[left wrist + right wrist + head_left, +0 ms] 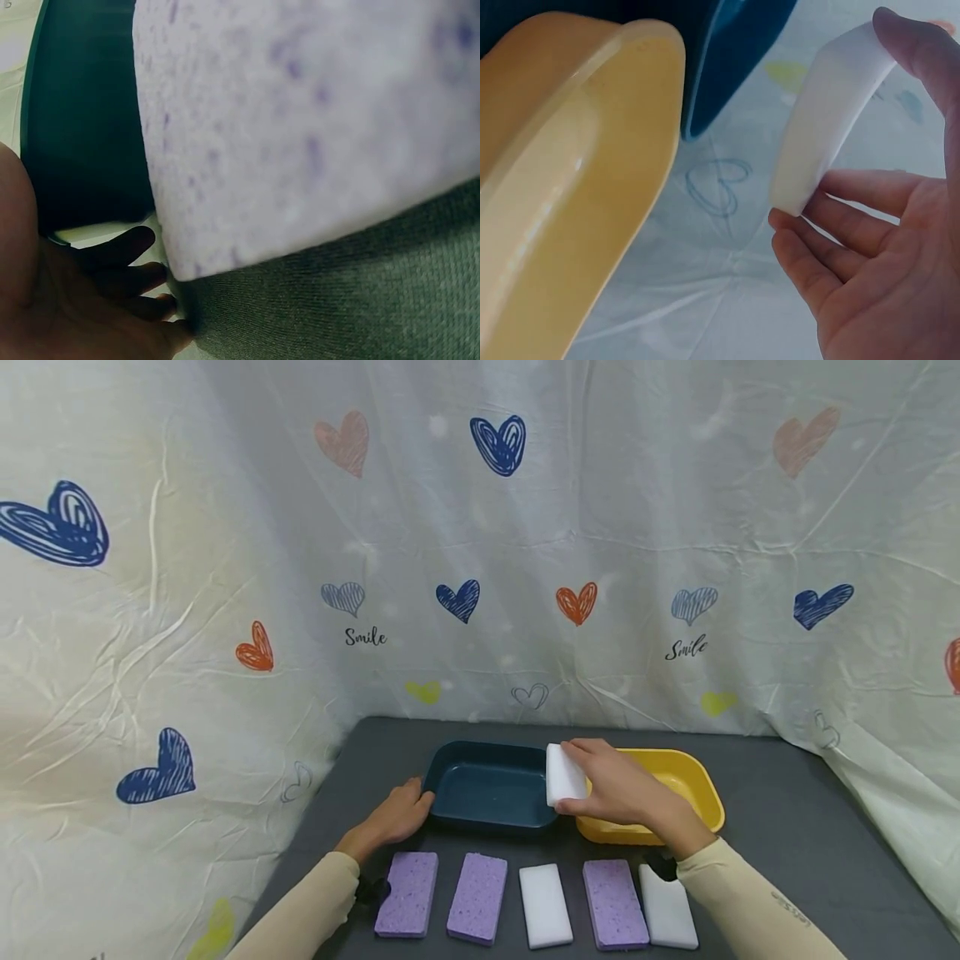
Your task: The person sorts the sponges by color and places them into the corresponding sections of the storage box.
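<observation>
My right hand (618, 785) pinches a white sponge (564, 775) between thumb and fingers, holding it over the place where the dark blue tray (495, 825) and the yellow tray (708, 797) meet. In the right wrist view the white sponge (825, 112) is tilted, with fingertips along its edges. At the blue tray's left end rests my left hand (397, 810), its fingers (124, 277) loosely extended in the left wrist view. A speckled purple sponge (407, 893) lies just below that hand and fills much of the left wrist view.
Along the front of the dark grey table (795, 810) lie more sponges in a row: purple (477, 897), white (545, 906), purple (615, 903), and white (667, 910) partly under the right forearm. A white curtain (630, 502) printed with hearts hangs behind and on both sides.
</observation>
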Action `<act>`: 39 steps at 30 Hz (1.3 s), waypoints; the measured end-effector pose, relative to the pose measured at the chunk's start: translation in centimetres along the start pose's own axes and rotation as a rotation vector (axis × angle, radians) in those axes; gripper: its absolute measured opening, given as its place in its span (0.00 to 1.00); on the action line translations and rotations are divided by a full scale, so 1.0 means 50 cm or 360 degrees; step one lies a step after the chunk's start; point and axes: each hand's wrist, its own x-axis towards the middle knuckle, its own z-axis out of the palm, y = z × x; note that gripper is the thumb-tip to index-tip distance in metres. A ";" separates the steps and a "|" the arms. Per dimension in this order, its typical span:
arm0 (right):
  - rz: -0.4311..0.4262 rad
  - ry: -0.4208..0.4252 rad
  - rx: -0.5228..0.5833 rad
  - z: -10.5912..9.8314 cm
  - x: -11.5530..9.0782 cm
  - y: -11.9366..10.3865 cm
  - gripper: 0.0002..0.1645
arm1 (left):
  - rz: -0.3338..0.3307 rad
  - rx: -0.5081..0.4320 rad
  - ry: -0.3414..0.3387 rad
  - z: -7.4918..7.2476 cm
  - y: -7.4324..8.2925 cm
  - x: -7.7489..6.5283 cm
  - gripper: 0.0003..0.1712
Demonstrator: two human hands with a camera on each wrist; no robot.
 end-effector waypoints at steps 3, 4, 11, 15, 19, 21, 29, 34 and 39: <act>0.0002 -0.0023 0.0025 0.007 0.013 -0.009 0.58 | -0.0024 0.0031 -0.0005 -0.001 0.009 -0.003 0.38; 0.0004 -0.0030 0.0028 0.011 0.018 -0.012 0.58 | -0.0041 0.0045 -0.0009 -0.002 0.011 -0.004 0.39; -0.0009 -0.0055 0.0020 0.034 0.042 -0.026 0.59 | -0.0086 0.0066 -0.0007 0.000 0.018 -0.007 0.35; -0.0031 -0.0055 0.0024 0.046 0.056 -0.032 0.58 | -0.0082 0.0063 0.0001 0.002 0.018 -0.007 0.34; -0.0051 -0.0059 0.0007 0.055 0.069 -0.037 0.58 | -0.0077 0.0060 0.0005 0.002 0.016 -0.006 0.34; -0.0058 -0.0064 -0.0002 0.060 0.074 -0.039 0.57 | -0.0081 0.0055 0.0001 0.001 0.017 -0.006 0.35; -0.0059 -0.0099 -0.0029 0.084 0.093 -0.040 0.56 | -0.0079 0.0052 -0.0001 -0.001 0.020 -0.006 0.35; -0.0048 -0.0125 -0.0042 0.106 0.103 -0.039 0.55 | -0.0087 0.0059 0.0000 0.001 0.016 -0.004 0.35; -0.0050 -0.0164 -0.0045 0.119 0.110 -0.041 0.55 | -0.0095 0.0053 -0.0001 0.003 0.014 -0.004 0.36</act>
